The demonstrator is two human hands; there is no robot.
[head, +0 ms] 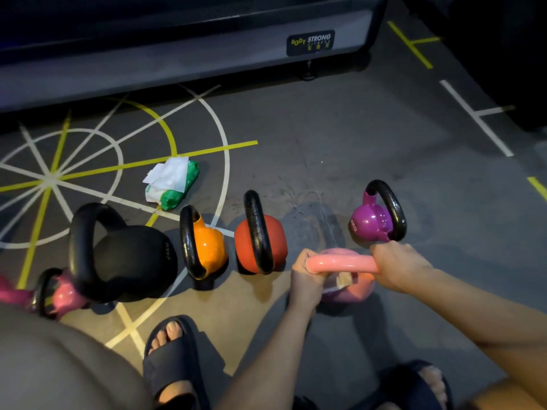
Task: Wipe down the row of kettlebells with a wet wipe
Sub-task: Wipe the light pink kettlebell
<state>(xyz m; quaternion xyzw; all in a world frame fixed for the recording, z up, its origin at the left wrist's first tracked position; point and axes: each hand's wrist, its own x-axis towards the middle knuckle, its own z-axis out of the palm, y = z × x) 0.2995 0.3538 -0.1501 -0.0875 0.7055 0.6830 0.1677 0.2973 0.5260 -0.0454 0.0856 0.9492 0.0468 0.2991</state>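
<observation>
**Pink kettlebell [346,287] gripped at both handle ends**

The fingers [300,260] of the left hand [306,273] are clenched round the left end of the pink handle. The fingers [381,251] of the right hand [398,264] are clenched round the right end. The bell body sits below the handle, between both sets of fingers. The purple kettlebell [370,223] stands just beyond the right fingers. Left of the left fingers, the red kettlebell [276,241], orange kettlebell [210,247] and black kettlebell [130,258] stand in a row on the floor [370,149]. The wet wipe pack [173,182] lies well beyond the row.

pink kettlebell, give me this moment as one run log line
focus: pink kettlebell | left hand: grips handle's left end | right hand: grips handle's right end | wipe pack: lying on floor
</observation>
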